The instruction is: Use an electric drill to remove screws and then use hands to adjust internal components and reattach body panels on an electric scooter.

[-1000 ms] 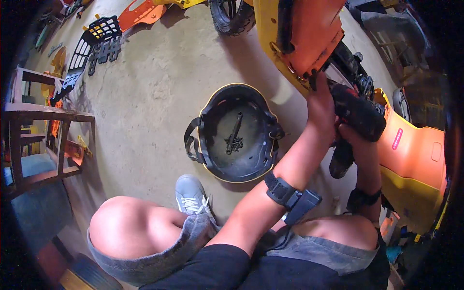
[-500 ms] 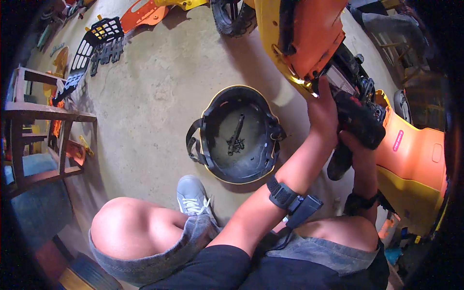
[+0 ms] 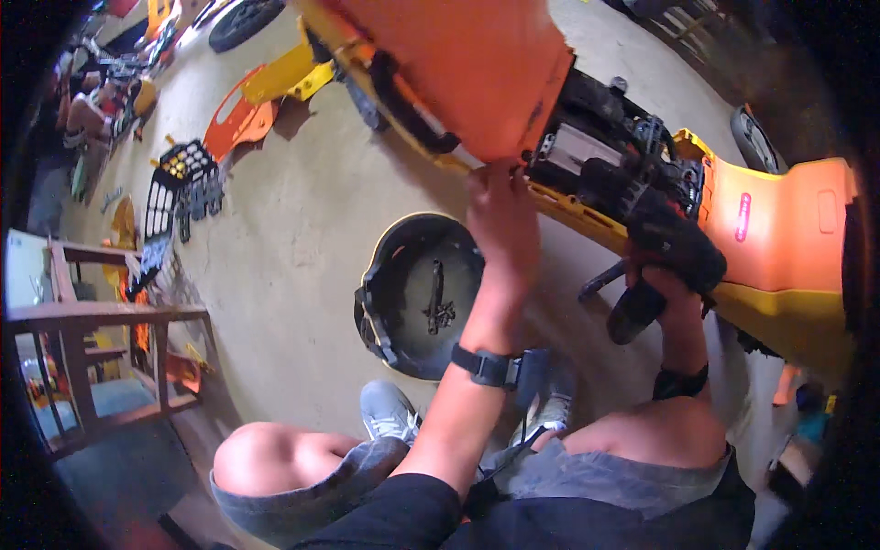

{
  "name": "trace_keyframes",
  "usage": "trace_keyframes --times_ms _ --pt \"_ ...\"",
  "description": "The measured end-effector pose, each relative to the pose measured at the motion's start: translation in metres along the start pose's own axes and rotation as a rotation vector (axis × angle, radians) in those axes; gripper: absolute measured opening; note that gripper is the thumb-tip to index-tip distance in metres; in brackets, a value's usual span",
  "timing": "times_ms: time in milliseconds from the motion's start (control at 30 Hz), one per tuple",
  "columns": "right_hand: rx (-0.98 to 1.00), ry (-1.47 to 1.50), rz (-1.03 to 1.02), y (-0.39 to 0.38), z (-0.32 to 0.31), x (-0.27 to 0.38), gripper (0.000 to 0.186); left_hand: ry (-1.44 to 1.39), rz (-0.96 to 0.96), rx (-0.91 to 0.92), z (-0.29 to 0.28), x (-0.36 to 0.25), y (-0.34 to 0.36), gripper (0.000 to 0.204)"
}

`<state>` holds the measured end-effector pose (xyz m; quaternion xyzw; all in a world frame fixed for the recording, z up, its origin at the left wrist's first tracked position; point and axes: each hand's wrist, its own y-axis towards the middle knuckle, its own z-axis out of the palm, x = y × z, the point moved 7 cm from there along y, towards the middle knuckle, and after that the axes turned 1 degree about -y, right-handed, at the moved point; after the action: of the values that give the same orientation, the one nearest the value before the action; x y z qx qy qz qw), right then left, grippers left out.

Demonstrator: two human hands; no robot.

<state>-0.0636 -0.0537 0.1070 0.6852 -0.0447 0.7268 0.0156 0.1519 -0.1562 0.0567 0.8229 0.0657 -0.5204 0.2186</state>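
My left hand [image 3: 502, 213] has its fingers drawn together at the lower corner of an orange body panel [image 3: 477, 73] on a yellow-and-orange vehicle; what is between the fingertips is hidden. My right hand [image 3: 671, 282] is wrapped round the grip of a black cordless drill [image 3: 686, 246], whose front end points up and left over the vehicle's opened middle. In that opening sit black parts and a grey box [image 3: 584, 147]. Below and left of my left hand, an upturned helmet [image 3: 371, 335] lies on the floor. Inside it are a black rod [image 3: 434, 289] and a cluster of small screws [image 3: 444, 317].
A wooden chair [image 3: 110, 313] stands at the left. Black grid-like plastic parts [image 3: 188, 170], an orange piece [image 3: 236, 128] and a yellow piece [image 3: 284, 81] lie on the far-left floor. The vehicle's orange rear section [image 3: 784, 206] fills the right. Wheels [image 3: 243, 26] show farther back.
My left hand has come away from beside the drill to the panel's corner on the left. The drill sits lower and apart from that corner. The whole view has shifted, showing more of the vehicle's opening.
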Motion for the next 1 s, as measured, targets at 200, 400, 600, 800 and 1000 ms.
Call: trace_keyframes --times_ms 200,400,600,800,1000 --pt "-0.015 0.096 0.14 -0.007 -0.003 -0.005 0.062 0.419 0.103 0.081 0.014 -0.009 -0.004 0.016" --pt "0.024 0.118 0.089 -0.003 -0.009 -0.014 0.059 0.514 0.163 0.068 0.018 -0.019 -0.007 0.015" --pt "0.152 0.097 0.159 -0.002 -0.009 -0.043 0.053 0.564 0.31 0.047 0.012 -0.015 -0.005 0.02" --pt "0.178 0.037 0.11 -0.003 -0.011 -0.028 0.049 0.455 0.386 0.025 0.011 -0.008 -0.002 0.017" --pt "0.101 0.152 0.225 -0.005 -0.019 -0.037 0.046 0.395 0.243 0.126 0.017 -0.008 0.005 0.018"
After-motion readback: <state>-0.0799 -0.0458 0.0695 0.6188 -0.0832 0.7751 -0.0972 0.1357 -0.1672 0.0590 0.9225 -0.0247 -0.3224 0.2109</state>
